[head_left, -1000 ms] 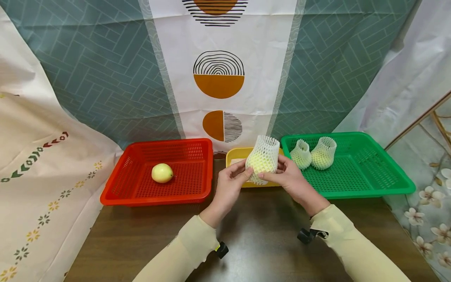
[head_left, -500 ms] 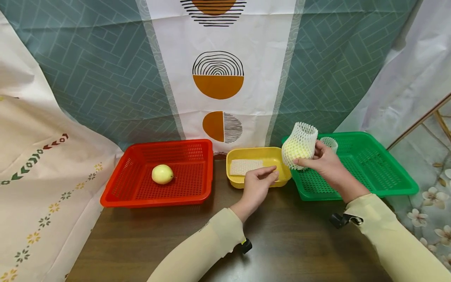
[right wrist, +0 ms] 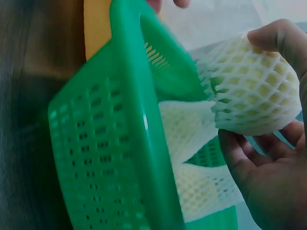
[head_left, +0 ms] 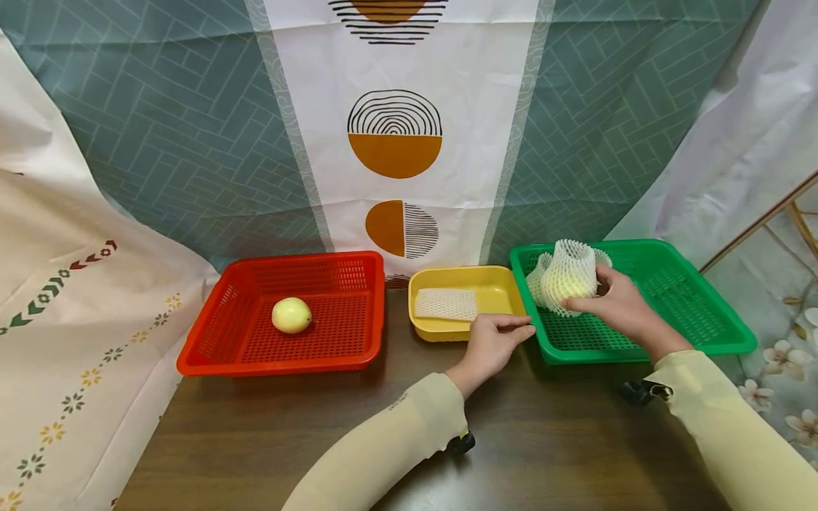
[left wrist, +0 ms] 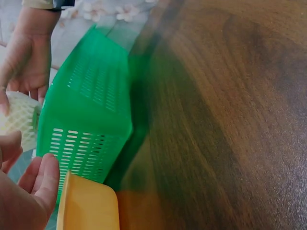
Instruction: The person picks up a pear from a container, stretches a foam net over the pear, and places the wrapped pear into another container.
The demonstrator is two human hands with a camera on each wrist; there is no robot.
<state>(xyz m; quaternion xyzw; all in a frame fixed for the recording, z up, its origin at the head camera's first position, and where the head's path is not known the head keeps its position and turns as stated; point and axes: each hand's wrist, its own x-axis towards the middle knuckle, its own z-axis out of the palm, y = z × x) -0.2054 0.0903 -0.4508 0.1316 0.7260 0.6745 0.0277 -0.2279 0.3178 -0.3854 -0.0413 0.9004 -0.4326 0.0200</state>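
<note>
Fruit [head_left: 571, 289]: pale yellow-green, round, inside white diamond-mesh foam sleeve [head_left: 571, 257], gripped by right hand [head_left: 618, 305] between thumb and fingers.
Green slotted-plastic basket [head_left: 652, 348]: below right hand; more foam-sleeved fruits [right wrist: 196, 191] inside.
Left hand [head_left: 493, 348]: holding nothing, narrow thumb-finger gap, near basket rim.
Yellow smooth plastic tray [head_left: 498, 298]: just beyond left hand; flat white foam mesh [head_left: 445, 304] inside.

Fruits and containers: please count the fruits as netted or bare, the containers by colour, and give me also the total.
Netted fruits: 3
Bare fruit: 1
Red basket: 1
Yellow tray: 1
Green basket: 1
Total: 7
</note>
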